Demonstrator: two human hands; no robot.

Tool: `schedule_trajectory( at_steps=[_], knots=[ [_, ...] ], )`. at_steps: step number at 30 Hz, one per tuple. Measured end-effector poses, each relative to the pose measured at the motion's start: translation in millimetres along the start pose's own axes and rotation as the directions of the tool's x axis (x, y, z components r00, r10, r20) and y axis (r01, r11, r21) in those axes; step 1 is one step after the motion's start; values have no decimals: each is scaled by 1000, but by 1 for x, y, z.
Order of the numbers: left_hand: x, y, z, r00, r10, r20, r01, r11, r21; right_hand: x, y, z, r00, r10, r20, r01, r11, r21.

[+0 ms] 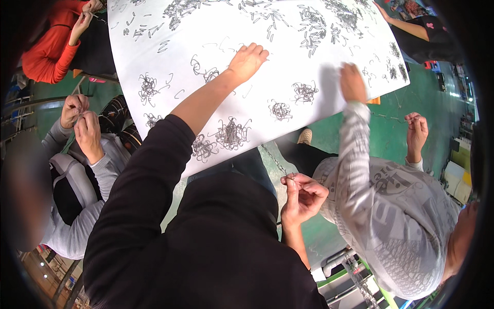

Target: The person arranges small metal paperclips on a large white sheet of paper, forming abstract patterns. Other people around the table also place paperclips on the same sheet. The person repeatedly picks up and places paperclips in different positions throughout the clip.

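Observation:
My left hand (248, 62) reaches far over the white table, its fingers curled down onto the surface. The fingertips are hidden, so whatever is under them does not show. Thin dark curved wire pieces (208, 74) lie loose beside that hand and forearm. Near my body, below the table's near edge, my right hand (304, 200) pinches the end of a thin metal chain (275, 160) between thumb and fingers. From there the chain runs up and left toward the table edge. Closest to my body on the table are two tangled wire clumps (232, 134).
The white table (288, 62) bears several wire clumps and scattered short dark pieces (314, 28) at the far side. A grey-sleeved co-worker (396, 206) at right reaches over it with a blurred hand (353, 82). More co-workers sit at left, one in a red top (49, 49).

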State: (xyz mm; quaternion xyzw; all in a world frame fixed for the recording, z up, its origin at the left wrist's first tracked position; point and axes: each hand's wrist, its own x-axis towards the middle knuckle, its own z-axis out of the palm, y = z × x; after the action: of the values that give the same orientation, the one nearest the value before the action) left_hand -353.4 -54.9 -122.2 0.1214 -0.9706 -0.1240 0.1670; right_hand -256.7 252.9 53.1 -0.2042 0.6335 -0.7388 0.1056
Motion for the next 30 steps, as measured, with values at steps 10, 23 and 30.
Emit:
schedule_trajectory(
  at_steps=[10, 23, 30],
  knots=[
    [-46, 55, -66, 772, -481, 414, 628, 485, -608, -5, 7, 5, 999, 32, 18, -32, 999, -9],
    [-140, 141, -165, 876, -263, 404, 449, 140, -883, -21, 4, 19, 1000, 6, 29, -5, 999, -31],
    [-133, 62, -90, 938, -321, 128, 341, 921, -189, -30, 3, 25, 999, -6, 50, 10, 997, -82]
  ],
)
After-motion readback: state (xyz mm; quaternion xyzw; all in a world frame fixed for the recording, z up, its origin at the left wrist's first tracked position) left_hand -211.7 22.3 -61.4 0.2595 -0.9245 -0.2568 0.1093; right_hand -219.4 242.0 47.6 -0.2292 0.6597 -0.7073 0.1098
